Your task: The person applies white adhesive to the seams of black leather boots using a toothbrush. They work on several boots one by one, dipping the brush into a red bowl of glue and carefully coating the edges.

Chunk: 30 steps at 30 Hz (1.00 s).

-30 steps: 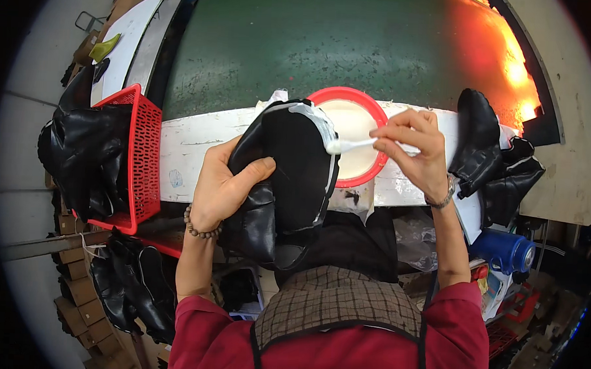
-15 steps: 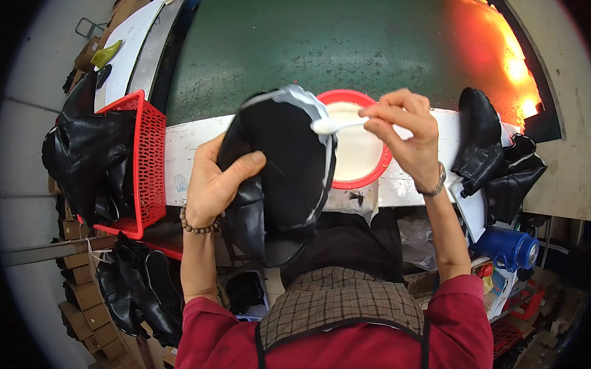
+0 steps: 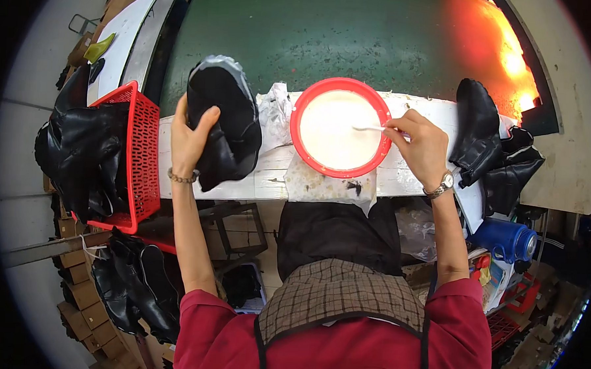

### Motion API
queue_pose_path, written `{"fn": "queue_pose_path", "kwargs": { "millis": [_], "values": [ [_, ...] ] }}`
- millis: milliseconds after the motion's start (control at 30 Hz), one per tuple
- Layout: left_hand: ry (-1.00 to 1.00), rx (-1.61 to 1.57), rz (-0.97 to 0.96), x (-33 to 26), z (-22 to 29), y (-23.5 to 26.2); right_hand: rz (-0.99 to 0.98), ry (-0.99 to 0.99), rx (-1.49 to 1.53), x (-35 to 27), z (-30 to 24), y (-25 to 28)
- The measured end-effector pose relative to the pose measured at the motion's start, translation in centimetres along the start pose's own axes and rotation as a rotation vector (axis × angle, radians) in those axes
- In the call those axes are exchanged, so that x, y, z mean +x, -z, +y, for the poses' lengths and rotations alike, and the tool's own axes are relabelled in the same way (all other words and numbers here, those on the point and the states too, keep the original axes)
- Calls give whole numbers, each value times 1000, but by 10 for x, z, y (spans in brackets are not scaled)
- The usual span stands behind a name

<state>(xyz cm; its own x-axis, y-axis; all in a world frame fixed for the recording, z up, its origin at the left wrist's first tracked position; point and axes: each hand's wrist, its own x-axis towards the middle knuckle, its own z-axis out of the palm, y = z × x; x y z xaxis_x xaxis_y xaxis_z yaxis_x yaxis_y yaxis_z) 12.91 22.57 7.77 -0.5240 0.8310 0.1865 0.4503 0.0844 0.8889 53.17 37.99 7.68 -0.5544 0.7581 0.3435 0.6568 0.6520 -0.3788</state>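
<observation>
My left hand (image 3: 191, 135) is closed around a black boot (image 3: 226, 105) without an outsole, its dark underside turned up toward me. Wet white paste coats the far edge of that underside. In my right hand (image 3: 419, 145), thumb and fingers pinch the handle of a small white brush (image 3: 373, 128). The brush's tip reaches into the white liquid (image 3: 334, 137) in a round red basin (image 3: 297, 140); the dipped end is hard to make out. The basin stands on a stained sheet (image 3: 328, 189) on the white bench edge (image 3: 408, 183).
A green belt surface (image 3: 302, 36) runs beyond the bench, with a glowing orange area (image 3: 509, 55) at right. Black boots (image 3: 474, 130) stand at right, above a blue jug (image 3: 504, 240). More black boots (image 3: 86, 155) fill a red basket (image 3: 141, 158) at left. Crumpled paper (image 3: 273, 114) lies beside the basin.
The brush has left the boot's rim and dipped into the basin's white liquid. My left hand has carried the boot left and away from me, uncovering the basin and the crumpled paper.
</observation>
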Motion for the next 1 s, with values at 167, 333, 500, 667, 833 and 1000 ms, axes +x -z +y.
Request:
{"fn": "queue_pose_path", "kwargs": {
  "millis": [167, 333, 500, 667, 833, 1000],
  "values": [
    [-156, 464, -156, -58, -30, -7, 20, -33, -39, -8, 1, -3],
    [-73, 678, -87, -81, -29, -32, -64, -122, 55, -11, 6, 1],
    [-171, 667, 87, -81, -49, -34, 12, -180, 258, -18, 13, 4],
    [-235, 421, 168, -84, -19, -35, -35, -207, 317, -32, 27, -8],
    [-400, 384, 101, -91, 42, -55, 110, -171, 579, -16, -2, 4],
    [-498, 369, 57, -97, 70, -78, 23, -90, 733, 1, -39, 20]
  ]
}}
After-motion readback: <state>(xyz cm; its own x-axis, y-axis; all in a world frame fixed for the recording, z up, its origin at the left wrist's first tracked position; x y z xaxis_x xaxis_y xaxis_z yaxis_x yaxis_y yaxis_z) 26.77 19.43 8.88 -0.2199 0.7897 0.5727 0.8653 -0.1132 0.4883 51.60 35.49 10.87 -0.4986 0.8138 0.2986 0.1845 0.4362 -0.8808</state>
